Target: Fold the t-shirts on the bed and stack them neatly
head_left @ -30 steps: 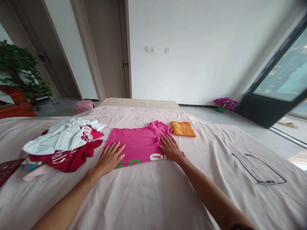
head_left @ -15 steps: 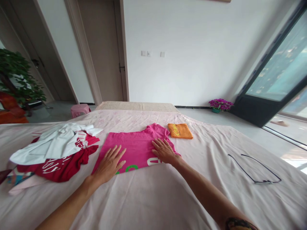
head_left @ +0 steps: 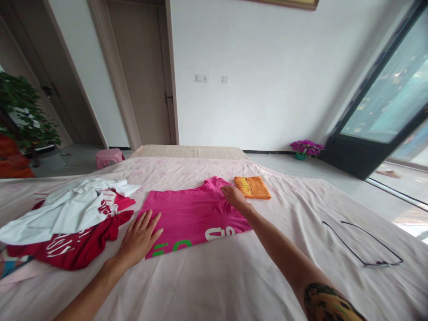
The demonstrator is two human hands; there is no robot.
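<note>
A pink T-shirt (head_left: 187,209) with green and white lettering lies folded over on the sheet in front of me. My left hand (head_left: 142,236) rests flat on its left edge, fingers stretched out. Near the shirt's collar, at its upper right, my right hand (head_left: 236,197) has its fingers curled in on the pink cloth; the fingertips are partly hidden. Just beyond that hand lies a small folded orange garment (head_left: 252,187) with yellow lettering.
At left is a loose heap with a white garment (head_left: 67,209) over a dark red one (head_left: 76,249). Eyeglasses (head_left: 381,264) lie at right on the pale bedsheet (head_left: 294,240). A pink stool (head_left: 109,157) and purple flowers (head_left: 306,148) stand on the floor beyond.
My right hand has moved up toward the collar, and its fingers have gone from spread to curled. My left hand has slid left to the shirt's edge, still flat.
</note>
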